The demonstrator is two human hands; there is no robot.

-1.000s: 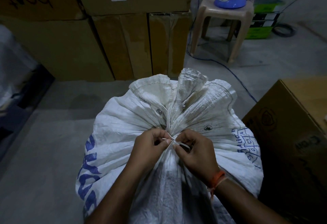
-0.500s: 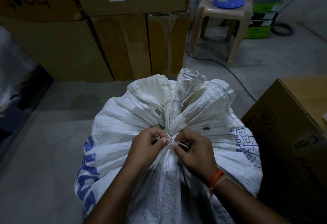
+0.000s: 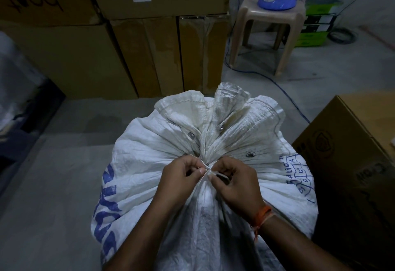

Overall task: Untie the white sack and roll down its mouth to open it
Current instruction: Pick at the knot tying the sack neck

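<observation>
A full white woven sack (image 3: 149,159) with blue print stands upright on the floor just below me. Its mouth (image 3: 224,110) is gathered into a bunch and fans out above a thin white tie (image 3: 210,169) knotted round the neck. My left hand (image 3: 181,176) pinches the tie from the left with thumb and fingertips. My right hand (image 3: 235,183), with an orange thread at the wrist, pinches the other strand from the right. The two hands almost touch at the knot, and the knot itself is partly hidden by my fingers.
Stacked cardboard boxes (image 3: 132,41) line the wall behind the sack. A brown carton (image 3: 352,163) stands close on the right. A beige plastic stool (image 3: 271,26) carries a blue fan base, with green boxes (image 3: 316,24) behind and a blue cable on the grey floor (image 3: 53,174).
Both hands stay at the knot; the fingers have shifted only slightly on the tie strands. The sack's mouth remains bunched.
</observation>
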